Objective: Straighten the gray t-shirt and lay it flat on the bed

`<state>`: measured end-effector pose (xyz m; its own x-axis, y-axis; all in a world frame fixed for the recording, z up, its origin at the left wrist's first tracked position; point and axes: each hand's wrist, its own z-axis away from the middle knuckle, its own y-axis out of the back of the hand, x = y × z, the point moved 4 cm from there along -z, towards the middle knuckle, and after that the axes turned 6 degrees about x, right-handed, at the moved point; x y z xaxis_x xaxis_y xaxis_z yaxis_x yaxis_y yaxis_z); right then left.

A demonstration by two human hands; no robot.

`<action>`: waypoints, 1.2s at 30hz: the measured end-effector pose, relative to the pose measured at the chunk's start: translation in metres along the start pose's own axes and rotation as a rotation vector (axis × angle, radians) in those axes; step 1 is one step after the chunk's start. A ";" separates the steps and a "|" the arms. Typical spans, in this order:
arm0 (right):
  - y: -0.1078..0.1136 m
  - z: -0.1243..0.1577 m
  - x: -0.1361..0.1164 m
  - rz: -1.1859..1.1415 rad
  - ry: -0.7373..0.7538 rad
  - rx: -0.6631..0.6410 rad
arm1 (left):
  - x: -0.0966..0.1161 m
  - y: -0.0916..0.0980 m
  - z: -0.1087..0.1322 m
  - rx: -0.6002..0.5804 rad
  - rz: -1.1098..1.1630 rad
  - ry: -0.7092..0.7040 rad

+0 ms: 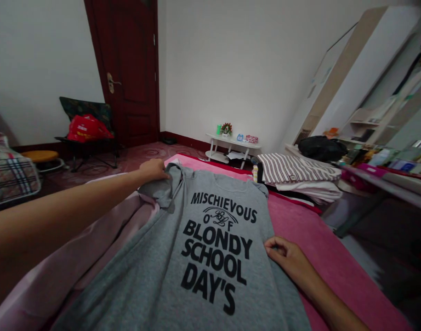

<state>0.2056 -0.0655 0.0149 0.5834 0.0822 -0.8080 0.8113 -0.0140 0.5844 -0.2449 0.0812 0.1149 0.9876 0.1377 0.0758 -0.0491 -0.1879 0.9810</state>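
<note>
A grey T-shirt (258, 276) with black lettering lies spread, front up, on a pink bed cover (321, 248). My left hand (153, 170) is closed on the shirt at its left shoulder and sleeve, lifting the cloth there into folds. At the shirt's right side edge, my right hand (282, 253) pinches the fabric between thumb and curled fingers. Under the shirt's left side lies a pale pink cloth (103, 243), bunched in soft folds.
Folded clothes, a striped one (300, 168) on top, are stacked at the bed's far right corner beside a small bottle (255, 174). A cluttered desk (396, 184) stands right. Beyond are a low white table (231, 139), a folding chair with a red bag (88, 128), and a door (128, 69).
</note>
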 end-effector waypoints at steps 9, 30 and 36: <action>-0.001 0.003 -0.002 0.016 0.017 0.002 | 0.058 0.028 0.016 0.164 0.040 -0.109; 0.001 0.016 -0.014 0.198 0.120 0.130 | 0.010 0.034 0.016 0.281 -0.036 -0.061; -0.002 0.010 -0.031 -0.129 -0.070 0.100 | 0.130 0.066 0.119 0.207 0.518 -0.685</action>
<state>0.1864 -0.0782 0.0377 0.4729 0.0200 -0.8809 0.8770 -0.1077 0.4683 -0.1014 -0.0290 0.1680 0.7240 -0.6146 0.3131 -0.5533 -0.2464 0.7957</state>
